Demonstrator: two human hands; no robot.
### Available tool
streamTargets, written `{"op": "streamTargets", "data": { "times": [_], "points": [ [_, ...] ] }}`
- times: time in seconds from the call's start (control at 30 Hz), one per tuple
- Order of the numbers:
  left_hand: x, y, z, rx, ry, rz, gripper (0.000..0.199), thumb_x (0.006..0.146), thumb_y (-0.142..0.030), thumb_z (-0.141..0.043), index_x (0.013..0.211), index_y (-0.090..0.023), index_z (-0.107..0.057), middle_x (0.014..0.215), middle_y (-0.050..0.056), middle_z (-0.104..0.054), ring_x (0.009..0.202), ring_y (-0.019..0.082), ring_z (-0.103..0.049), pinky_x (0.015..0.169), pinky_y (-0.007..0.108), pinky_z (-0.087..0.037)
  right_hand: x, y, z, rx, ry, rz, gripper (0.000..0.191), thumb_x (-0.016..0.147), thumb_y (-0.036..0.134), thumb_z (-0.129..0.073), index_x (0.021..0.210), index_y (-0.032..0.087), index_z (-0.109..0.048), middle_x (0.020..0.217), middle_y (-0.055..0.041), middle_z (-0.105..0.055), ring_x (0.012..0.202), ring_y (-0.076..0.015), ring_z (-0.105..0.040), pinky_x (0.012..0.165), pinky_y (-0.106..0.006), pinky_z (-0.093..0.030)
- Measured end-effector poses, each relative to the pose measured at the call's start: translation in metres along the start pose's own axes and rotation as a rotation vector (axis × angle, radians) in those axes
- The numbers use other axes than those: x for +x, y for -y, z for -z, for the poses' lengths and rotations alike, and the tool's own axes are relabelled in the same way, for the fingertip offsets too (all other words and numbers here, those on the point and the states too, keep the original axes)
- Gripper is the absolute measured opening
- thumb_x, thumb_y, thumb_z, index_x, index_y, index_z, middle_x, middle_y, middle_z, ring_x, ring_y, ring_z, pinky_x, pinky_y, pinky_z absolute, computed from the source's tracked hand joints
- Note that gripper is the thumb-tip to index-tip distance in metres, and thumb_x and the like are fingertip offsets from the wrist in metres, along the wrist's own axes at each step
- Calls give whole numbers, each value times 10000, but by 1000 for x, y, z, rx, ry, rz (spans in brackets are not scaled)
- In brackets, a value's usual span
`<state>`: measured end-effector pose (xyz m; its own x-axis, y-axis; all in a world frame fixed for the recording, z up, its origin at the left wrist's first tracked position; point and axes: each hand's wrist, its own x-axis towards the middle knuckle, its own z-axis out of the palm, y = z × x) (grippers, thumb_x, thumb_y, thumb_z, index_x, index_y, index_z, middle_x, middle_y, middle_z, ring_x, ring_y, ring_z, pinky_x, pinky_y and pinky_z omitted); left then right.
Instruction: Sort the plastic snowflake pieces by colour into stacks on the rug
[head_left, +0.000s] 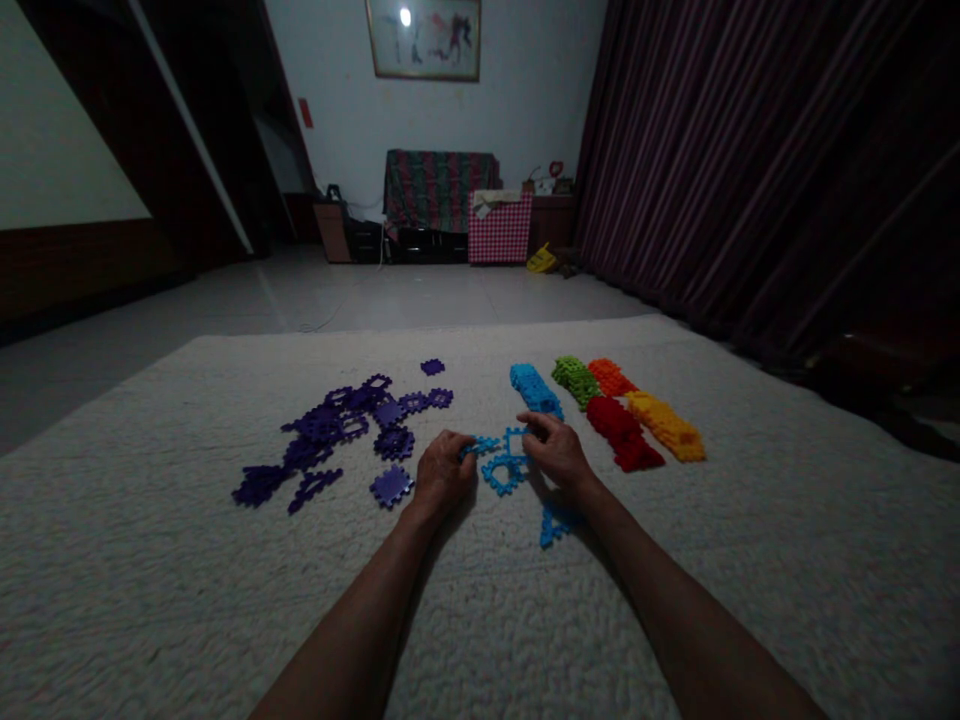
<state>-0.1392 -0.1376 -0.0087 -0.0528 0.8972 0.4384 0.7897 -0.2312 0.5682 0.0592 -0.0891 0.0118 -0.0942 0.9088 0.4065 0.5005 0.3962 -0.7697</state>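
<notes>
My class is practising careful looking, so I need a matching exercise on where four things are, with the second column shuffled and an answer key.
1. purple pieces
2. blue piece
3. curtain
4. red pile

A. on the mat, right of both hands
B. hanging in folds
C. on the mat, left of both hands
D. in the left hand

1-C, 2-D, 3-B, 4-A

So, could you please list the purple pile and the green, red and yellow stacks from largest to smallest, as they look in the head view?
1. Purple pile
2. Red stack and yellow stack, too alike to rank
3. Green stack
</notes>
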Motion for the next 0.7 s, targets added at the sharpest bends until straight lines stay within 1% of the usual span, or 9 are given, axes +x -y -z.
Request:
{"op": "streamTargets", "data": {
  "times": [0.13,0.23,0.3,0.4,0.47,0.53,0.6,0.67,0.7],
  "points": [
    [0,0,-1,4,-7,7,225,806,-139,-577,946,-216,-735,905,40,-682,860,169,-634,821,283,-484,6,-8,6,75,-97,-30,303,710,255,-525,927,174,-720,953,-72,-681,822,-193,-643,787,-348,-534],
    [0,1,-1,5,-7,1,215,810,-145,-576,942,-207,-734,909,45,-682,869,173,-637,825,283,-485,5,-10,9,94,-109,48,261,729,262,-497,872,188,-702,937,-62,-659,878,-202,-634,796,-346,-526],
    [0,1,-1,1,-2,0,218,808,-145,-575,947,-201,-732,916,50,-684,879,178,-639,830,288,-485,3,-11,12,69,-57,91,250,710,226,-470,828,196,-689,905,-49,-650,864,-196,-625,782,-336,-519],
    [0,1,-1,-4,-1,9,236,806,-137,-565,958,-209,-730,923,45,-688,885,176,-640,839,290,-484,1,-15,18,15,101,64,273,622,172,-456,788,201,-670,861,-28,-648,778,-178,-616,726,-314,-515],
    [-1,0,-2,-9,-2,14,243,806,-135,-560,959,-217,-729,922,39,-688,883,172,-641,840,285,-485,2,-17,22,-20,138,54,316,584,160,-473,828,203,-670,899,-28,-655,813,-185,-621,730,-312,-517],
    [-1,0,-2,-12,-2,15,241,809,-139,-557,960,-216,-729,924,39,-688,881,171,-641,838,283,-486,4,-18,23,-70,103,69,339,602,171,-511,900,200,-670,957,-45,-650,882,-199,-619,765,-322,-520],
    [0,0,-2,-11,-1,14,237,811,-143,-556,957,-210,-730,927,45,-688,877,176,-641,837,289,-487,5,-17,23,-155,81,64,346,648,210,-558,976,190,-666,970,-60,-637,876,-200,-613,793,-336,-519],
    [0,1,-2,-7,0,12,233,813,-146,-554,949,-205,-733,923,52,-688,874,181,-640,836,295,-488,1,-14,25,-256,114,45,399,665,243,-606,1055,179,-656,964,-67,-629,860,-203,-609,822,-351,-514],
    [0,1,-2,-4,2,10,231,814,-147,-555,947,-206,-734,921,53,-687,876,184,-639,834,297,-488,-3,-11,28,-293,153,46,430,662,244,-622,1086,179,-649,974,-71,-627,871,-208,-609,832,-356,-512]
  ]
}}
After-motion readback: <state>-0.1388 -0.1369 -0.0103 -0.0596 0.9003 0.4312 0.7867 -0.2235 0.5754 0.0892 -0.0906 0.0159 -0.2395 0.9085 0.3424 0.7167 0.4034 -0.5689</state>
